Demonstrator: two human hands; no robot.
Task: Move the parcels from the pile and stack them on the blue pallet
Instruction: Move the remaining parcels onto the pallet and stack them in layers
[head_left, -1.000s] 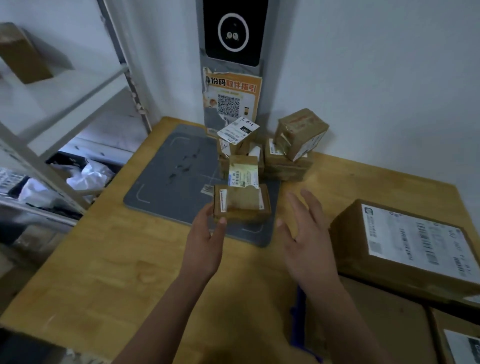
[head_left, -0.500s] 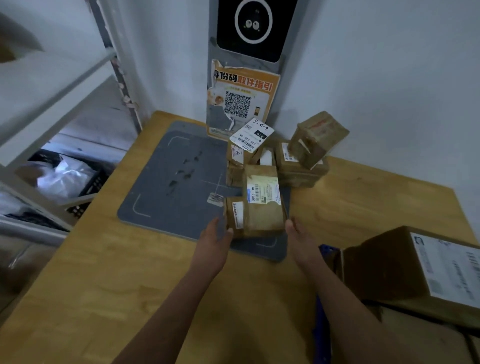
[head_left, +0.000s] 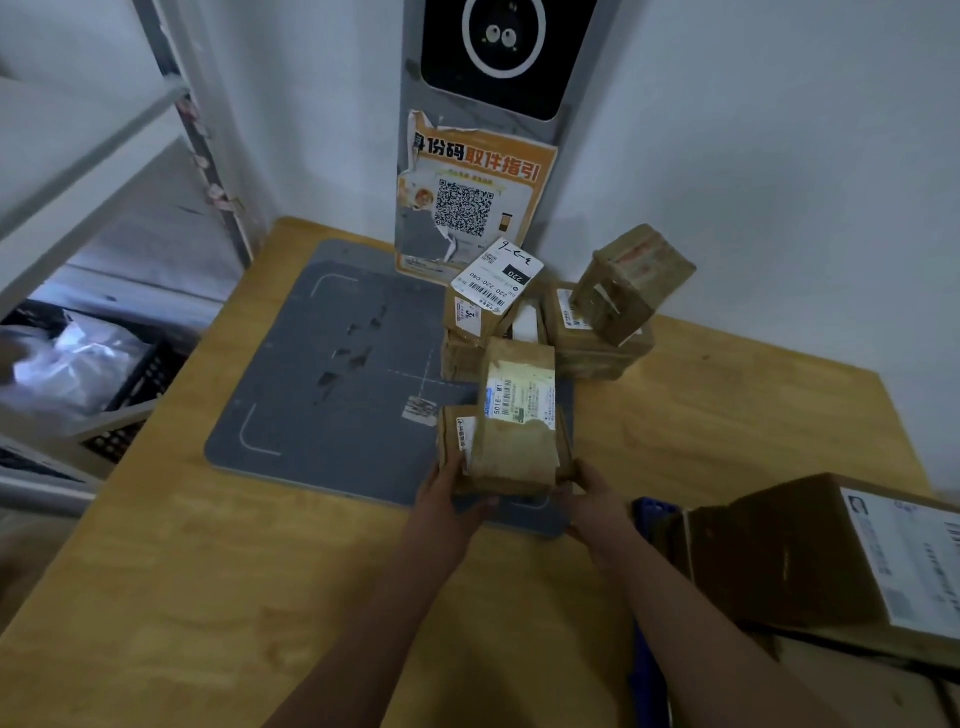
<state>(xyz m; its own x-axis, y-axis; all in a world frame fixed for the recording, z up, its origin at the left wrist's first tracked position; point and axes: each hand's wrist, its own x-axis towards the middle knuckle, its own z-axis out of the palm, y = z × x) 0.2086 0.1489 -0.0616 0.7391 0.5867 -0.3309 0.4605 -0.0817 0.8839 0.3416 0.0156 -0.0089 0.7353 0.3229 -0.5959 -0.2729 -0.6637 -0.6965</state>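
A pile of small brown parcels (head_left: 597, 322) sits on the wooden table against the wall, partly on a grey mat (head_left: 322, 364). At the pile's near end a low parcel (head_left: 452, 441) carries a second parcel (head_left: 517, 415) with a yellowish label leaning across it. My left hand (head_left: 449, 493) grips the low parcel's left end. Its right end is gripped by my right hand (head_left: 592, 499). A strip of the blue pallet (head_left: 647, 514) shows at the table's right edge, with a large labelled box (head_left: 810, 561) stacked over other boxes on it.
A grey scanner post with an orange QR poster (head_left: 472, 202) stands behind the pile. White metal shelving (head_left: 93, 171) and a black crate with plastic bags (head_left: 88, 374) are on the left. Bare wooden tabletop (head_left: 234, 571) lies in front.
Both hands have moved forward and closed on the ends of the near parcel. The labelled parcel behind it now leans over on top of it. The view has shifted closer.
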